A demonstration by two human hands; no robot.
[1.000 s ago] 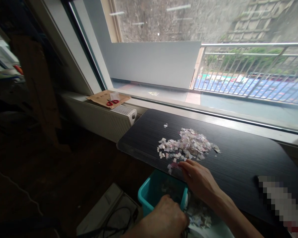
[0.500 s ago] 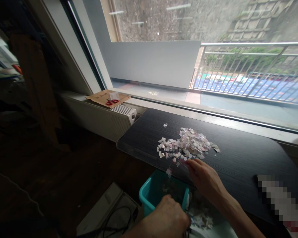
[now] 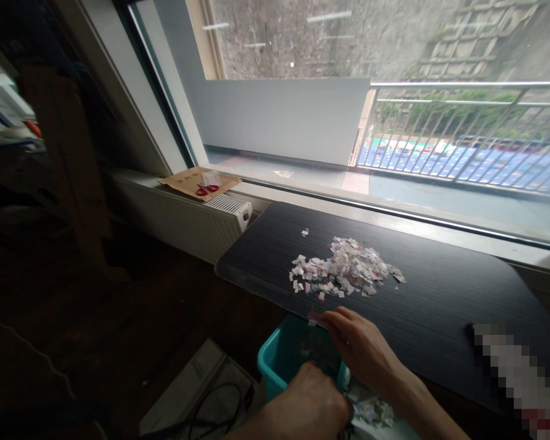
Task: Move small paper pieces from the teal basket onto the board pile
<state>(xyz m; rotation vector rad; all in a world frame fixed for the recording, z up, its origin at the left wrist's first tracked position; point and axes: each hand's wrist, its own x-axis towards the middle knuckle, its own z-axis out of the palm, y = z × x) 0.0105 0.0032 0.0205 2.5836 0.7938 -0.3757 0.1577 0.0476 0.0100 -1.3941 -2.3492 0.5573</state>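
Beyond your right fingers (image 3: 341, 325): black wood-grain tabletop (image 3: 449, 275), then large window (image 3: 302, 49) pouring daylight toward you. Outside, low grey wall (image 3: 284, 119), metal railing (image 3: 440, 133) farther right. Left of your fingers: white panel radiator (image 3: 174, 211), dark brown floor (image 3: 178, 305) in deep shadow.

The table (image 3: 444, 287) has a flat black top with a fine wood-like grain and a rounded left corner, and takes a pale sheen of light towards its far side; on it lies a loose heap (image 3: 355, 266) of small, pale, mostly squarish scraps, thickest in the middle and straggling out leftward. A few stray scraps (image 3: 305, 232) sit apart beyond it; at the right lies a dark-edged object (image 3: 508, 360), its face pixelated.
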